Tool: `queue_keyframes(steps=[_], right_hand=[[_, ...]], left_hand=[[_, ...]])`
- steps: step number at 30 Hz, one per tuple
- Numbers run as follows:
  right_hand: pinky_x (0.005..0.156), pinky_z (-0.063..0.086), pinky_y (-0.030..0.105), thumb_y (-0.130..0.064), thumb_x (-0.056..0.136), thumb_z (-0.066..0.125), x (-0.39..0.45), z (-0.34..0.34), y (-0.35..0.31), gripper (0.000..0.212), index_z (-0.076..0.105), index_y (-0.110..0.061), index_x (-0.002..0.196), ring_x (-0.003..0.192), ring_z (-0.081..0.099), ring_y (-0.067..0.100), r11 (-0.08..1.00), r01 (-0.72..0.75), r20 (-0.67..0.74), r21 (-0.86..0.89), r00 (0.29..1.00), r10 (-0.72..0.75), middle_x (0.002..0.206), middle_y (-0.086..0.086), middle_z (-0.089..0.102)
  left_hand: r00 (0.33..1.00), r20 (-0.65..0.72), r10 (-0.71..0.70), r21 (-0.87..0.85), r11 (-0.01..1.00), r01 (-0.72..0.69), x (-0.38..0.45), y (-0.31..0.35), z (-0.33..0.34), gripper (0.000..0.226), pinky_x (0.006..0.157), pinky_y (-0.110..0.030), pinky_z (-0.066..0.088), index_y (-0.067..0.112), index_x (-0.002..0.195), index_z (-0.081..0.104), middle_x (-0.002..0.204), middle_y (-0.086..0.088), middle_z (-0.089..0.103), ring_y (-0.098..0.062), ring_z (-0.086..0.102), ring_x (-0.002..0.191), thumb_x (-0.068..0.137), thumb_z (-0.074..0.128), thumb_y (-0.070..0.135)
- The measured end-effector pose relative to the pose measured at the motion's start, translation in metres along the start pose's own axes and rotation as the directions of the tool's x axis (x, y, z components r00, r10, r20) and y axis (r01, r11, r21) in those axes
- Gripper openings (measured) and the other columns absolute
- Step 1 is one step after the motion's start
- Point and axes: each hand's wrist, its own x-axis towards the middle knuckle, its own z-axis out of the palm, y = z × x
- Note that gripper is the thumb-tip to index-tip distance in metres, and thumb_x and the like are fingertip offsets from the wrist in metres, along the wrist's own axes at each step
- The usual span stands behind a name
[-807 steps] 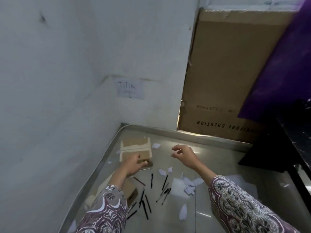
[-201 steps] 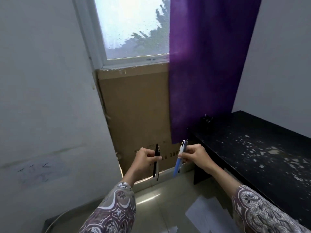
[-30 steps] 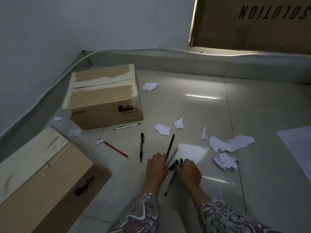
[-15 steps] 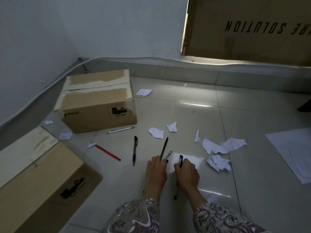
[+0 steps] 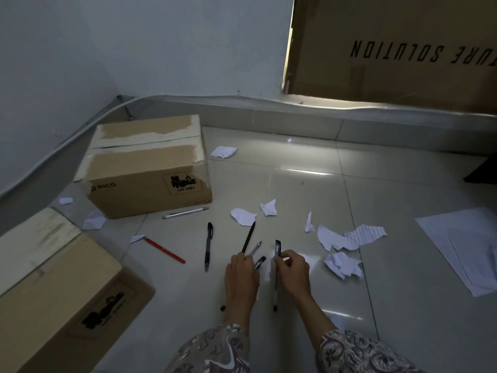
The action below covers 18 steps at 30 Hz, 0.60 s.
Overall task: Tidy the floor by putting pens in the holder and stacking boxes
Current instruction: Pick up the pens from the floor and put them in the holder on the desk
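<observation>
My right hand (image 5: 293, 270) pinches a black pen (image 5: 276, 275) and holds it nearly upright off the tiled floor. My left hand (image 5: 241, 275) grips a black pen (image 5: 259, 263) whose cap pokes out by the fingers. Its fingertips lie over the ends of a thin black pen (image 5: 248, 237) and a silver pen (image 5: 255, 248) on the floor. A black clip pen (image 5: 208, 246), a red pencil (image 5: 165, 251) and a silver pen (image 5: 185, 212) lie loose to the left. A PICO cardboard box (image 5: 146, 165) stands at the back left, a second box (image 5: 51, 300) at the near left. No pen holder shows.
Torn white paper scraps (image 5: 338, 240) litter the floor around the pens. White sheets (image 5: 465, 246) lie at the right. A big cardboard panel (image 5: 398, 49) leans against the back wall. A dark furniture foot (image 5: 484, 173) shows at the right edge.
My right hand has lifted its black pen clear of the floor and tipped it upright. My left hand has closed over a pen beside it. The loose pens and both boxes have not moved.
</observation>
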Motion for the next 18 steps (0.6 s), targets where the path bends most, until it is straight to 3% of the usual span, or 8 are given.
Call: queue_keyframes(steps=[3,5,7,9,12,15,18], right_hand=[[0.067,0.048,0.031,-0.012,0.086,0.059,0.004,0.006,-0.006,0.012,0.067,-0.004,0.083,0.075,0.062,0.027,0.995,-0.015,0.019,0.097,1.000,0.013,0.081,0.014,0.067],[0.065,0.051,0.030,-0.011,0.087,0.058,0.004,0.013,-0.012,0.012,0.068,-0.005,0.086,0.072,0.062,0.025,0.990,-0.015,0.071,0.140,0.997,0.005,0.080,0.013,0.068],[0.056,0.050,0.020,-0.010,0.088,0.057,0.001,0.022,-0.020,0.014,0.070,-0.005,0.088,0.066,0.062,0.018,0.986,0.013,0.113,0.165,0.993,-0.032,0.078,0.011,0.069],[0.052,0.047,0.013,-0.009,0.088,0.057,-0.001,0.032,-0.027,0.016,0.071,-0.003,0.091,0.064,0.062,0.013,0.981,0.029,0.137,0.190,0.989,-0.056,0.079,0.011,0.069],[0.062,0.053,0.023,-0.007,0.087,0.057,-0.002,0.045,-0.035,0.016,0.072,-0.002,0.092,0.071,0.065,0.019,0.978,0.037,0.196,0.204,0.977,-0.078,0.081,0.012,0.070],[0.070,0.056,0.030,-0.006,0.085,0.059,-0.002,0.052,-0.038,0.015,0.072,-0.004,0.089,0.071,0.066,0.019,0.983,0.059,0.229,0.176,0.968,-0.099,0.078,0.010,0.070],[0.065,0.055,0.032,-0.009,0.083,0.062,-0.002,0.058,-0.041,0.010,0.069,-0.005,0.076,0.064,0.064,0.021,0.988,0.019,0.131,0.152,0.991,-0.039,0.074,0.014,0.068]], left_hand=[[0.997,-0.036,-0.062,-0.320,0.946,0.047,0.005,0.001,-0.009,0.010,0.076,-0.025,0.038,0.011,0.093,0.056,0.101,-0.006,0.052,-0.020,0.048,0.101,0.092,0.049,0.018],[0.993,-0.010,-0.116,-0.584,0.807,0.089,0.010,0.004,-0.015,0.017,0.066,-0.017,0.036,0.018,0.075,0.047,0.090,-0.003,0.047,-0.018,0.047,0.088,0.090,0.053,0.014],[0.983,0.039,-0.180,-0.738,0.658,0.149,0.014,0.003,-0.020,0.024,0.058,-0.011,0.040,0.019,0.071,0.041,0.084,-0.004,0.049,-0.016,0.049,0.076,0.091,0.051,0.010],[0.968,0.096,-0.233,-0.826,0.524,0.208,0.015,0.001,-0.023,0.022,0.058,-0.015,0.045,0.018,0.074,0.039,0.079,-0.007,0.054,-0.016,0.052,0.070,0.094,0.046,0.009],[0.936,0.172,-0.308,-0.886,0.367,0.284,0.015,-0.013,-0.024,0.015,0.060,-0.032,0.050,0.016,0.081,0.040,0.085,-0.019,0.059,-0.025,0.058,0.074,0.095,0.044,0.011],[0.910,0.212,-0.356,-0.908,0.273,0.318,0.013,-0.027,-0.028,0.002,0.055,-0.028,0.049,0.008,0.094,0.047,0.082,-0.014,0.061,-0.021,0.059,0.069,0.094,0.048,0.009],[0.893,0.256,-0.371,-0.929,0.160,0.333,0.011,-0.036,-0.031,0.007,0.054,-0.031,0.052,0.001,0.097,0.053,0.081,-0.018,0.064,-0.023,0.063,0.063,0.090,0.051,0.001]])
